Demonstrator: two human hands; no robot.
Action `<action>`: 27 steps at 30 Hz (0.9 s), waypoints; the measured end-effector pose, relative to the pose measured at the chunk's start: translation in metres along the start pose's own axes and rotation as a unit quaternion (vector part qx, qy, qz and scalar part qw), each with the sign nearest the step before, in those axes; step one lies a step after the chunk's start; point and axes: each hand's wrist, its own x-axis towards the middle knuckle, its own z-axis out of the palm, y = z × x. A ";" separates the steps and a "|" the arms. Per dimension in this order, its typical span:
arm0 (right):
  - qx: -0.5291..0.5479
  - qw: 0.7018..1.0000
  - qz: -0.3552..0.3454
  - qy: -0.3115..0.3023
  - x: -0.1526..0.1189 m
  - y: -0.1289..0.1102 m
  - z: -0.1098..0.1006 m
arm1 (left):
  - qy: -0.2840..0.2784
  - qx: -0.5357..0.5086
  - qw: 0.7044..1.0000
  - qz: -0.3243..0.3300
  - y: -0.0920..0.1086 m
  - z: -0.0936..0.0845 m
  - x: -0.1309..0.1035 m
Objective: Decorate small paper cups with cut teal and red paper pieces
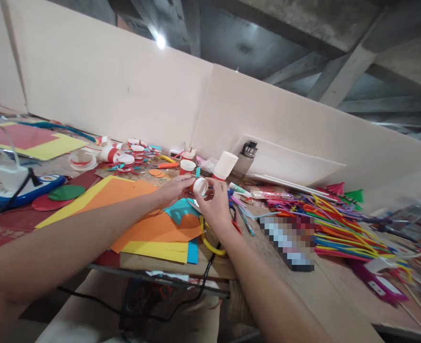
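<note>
Between my two hands is a small white and red paper cup (200, 186), tipped so that its round opening faces me. My left hand (176, 189) has its fingers closed on the cup's left side. Fingers of my right hand (215, 205) pinch the right side near the rim. A narrow blue paper strip (198, 172) stands up just behind the cup. Below my hands lie orange paper sheets (160, 227) and a cut piece of blue paper (179, 209). Yellow-handled scissors (207, 240) are partly hidden under my right wrist.
Behind my hands stand another paper cup (187, 166), a tilted stack of white cups (226, 165) and a dark bottle (244, 162). Decorated cups (125, 163) sit at the back left. A blue power strip (31, 190) is at left; colourful pipe cleaners (339, 233) spread at right.
</note>
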 end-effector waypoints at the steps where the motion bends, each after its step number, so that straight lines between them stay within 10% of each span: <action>1: -0.006 1.000 -0.006 0.005 0.000 -0.001 0.000 | 0.000 -0.006 1.000 0.004 -0.001 0.000 0.000; 27: -0.048 0.998 -0.039 0.034 -0.002 -0.006 -0.004 | 0.001 0.015 0.999 0.052 -0.011 0.010 -0.004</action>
